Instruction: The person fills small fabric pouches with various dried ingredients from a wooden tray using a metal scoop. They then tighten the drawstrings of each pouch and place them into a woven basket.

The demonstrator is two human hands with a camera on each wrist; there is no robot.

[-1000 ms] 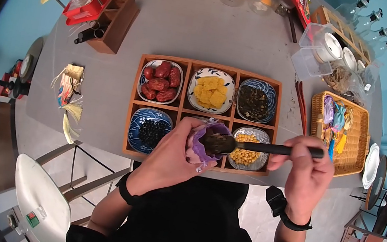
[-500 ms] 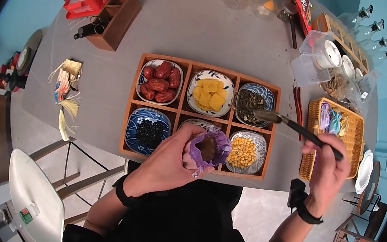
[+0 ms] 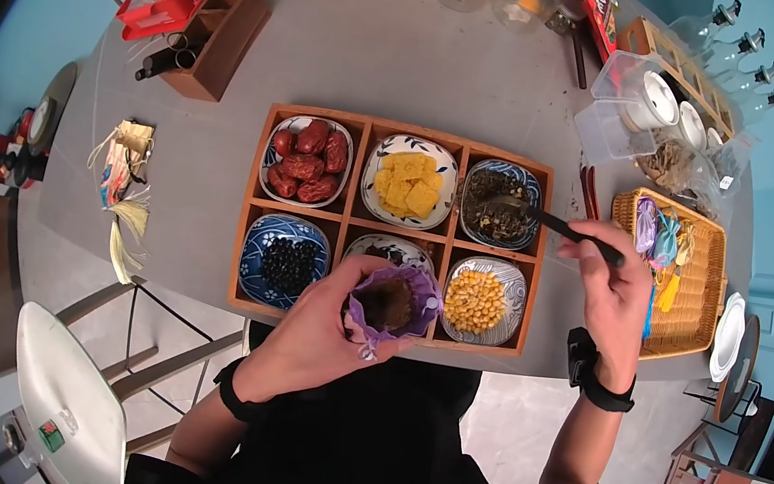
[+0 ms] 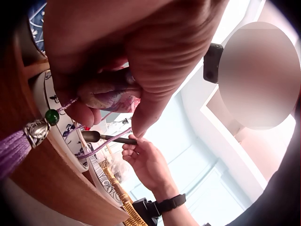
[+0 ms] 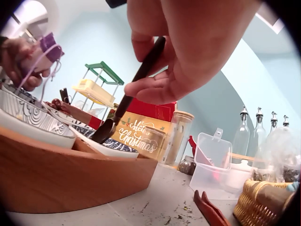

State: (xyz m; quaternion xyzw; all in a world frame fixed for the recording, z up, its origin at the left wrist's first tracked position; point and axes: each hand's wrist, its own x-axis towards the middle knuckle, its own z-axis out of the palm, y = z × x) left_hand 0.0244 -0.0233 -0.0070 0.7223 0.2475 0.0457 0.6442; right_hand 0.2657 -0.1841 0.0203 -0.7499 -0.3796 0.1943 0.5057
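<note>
My left hand (image 3: 308,326) grips a small purple drawstring pouch (image 3: 355,322) by its side, its mouth facing up with dark contents inside. From the pouch hang purple cords and a tassel (image 4: 16,153) with a green bead. In my right hand (image 3: 618,304) is a dark-handled spoon (image 3: 575,234), pinched by the handle. The spoon's bowl dips into the dark dried leaves (image 3: 492,186) in the blue-patterned dish (image 5: 124,148) at the back right of a divided wooden tray (image 3: 355,171). My left hand and the pouch partly cover the front middle dish (image 3: 406,248).
Other compartments hold dishes of red dates (image 3: 303,167), yellow pieces (image 3: 406,184), black beans (image 3: 288,265) and yellow kernels (image 3: 476,302). A wicker basket (image 3: 687,330) with small pouches stands right of the tray. Clear plastic boxes (image 3: 612,131) are behind it; a tasselled pouch (image 3: 128,166) lies left.
My right hand carried the spoon from over the pouch to the back right dish, and its bowl is now down among the leaves. The pouch stays in my left hand.
</note>
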